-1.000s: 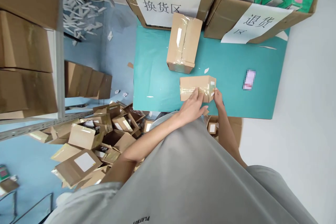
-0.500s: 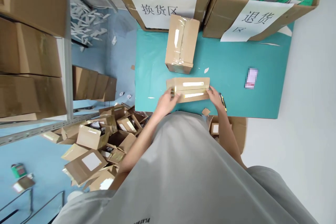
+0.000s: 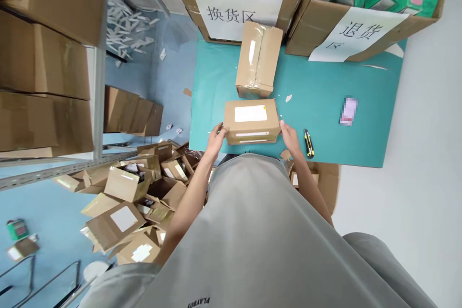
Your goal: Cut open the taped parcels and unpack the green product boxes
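Note:
A small brown cardboard box [image 3: 233, 127] lies near the front edge of the teal table, its white label facing up. More narrow white strips and clear tape run along its near side. My left hand [image 3: 215, 139] grips its left end, fingers bent at the corner. At the opposite end, my right hand [image 3: 290, 138] presses against the right side, so the box sits between both hands. Just right of that hand lies a black and yellow utility knife [image 3: 308, 144]. Behind the held box stands a larger taped cardboard box [image 3: 265, 60].
Two big cartons with Chinese signs, the left carton [image 3: 234, 14] and right carton [image 3: 306, 29], hold green boxes at the table's back. A pixelated pinkish item [image 3: 348, 111] lies right. Opened boxes [image 3: 124, 185] pile on the floor at left, beside shelving [image 3: 98, 96] stacked with cartons.
The small box has been turned over: a broad labelled face is now up, where a taped face with two white strips was. My left hand has moved to its left end.

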